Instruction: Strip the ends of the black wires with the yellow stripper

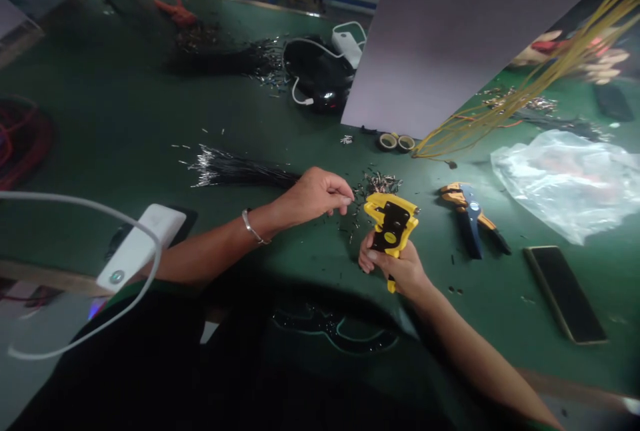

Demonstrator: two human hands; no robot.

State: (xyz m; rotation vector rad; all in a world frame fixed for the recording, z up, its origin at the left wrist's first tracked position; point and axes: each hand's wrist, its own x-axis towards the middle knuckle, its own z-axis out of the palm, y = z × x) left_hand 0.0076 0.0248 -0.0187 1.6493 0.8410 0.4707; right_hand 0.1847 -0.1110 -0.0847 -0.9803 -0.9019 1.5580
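My right hand (400,268) is wrapped round the handles of a yellow and black wire stripper (393,228), its head pointing up and away from me. Just left of the tool, my left hand (320,196) is closed in a pinch with thumb and forefinger together; whatever lies between the fingertips is too small to make out. Behind the stripper's head is a pile of small metal and dark bits (383,182), with black scraps scattered below it. A bundle of black wires (245,170) with bright ends lies on the green table (120,124), partly hidden behind my left hand.
To the right lie a blue and orange wire stripper (470,211), a phone (567,294) and a clear plastic bag (570,181). A grey panel (440,31) stands ahead, with yellow wires (540,71) beside it. Another person's hands (605,64) show beyond. A white power bank (143,244) is at left.
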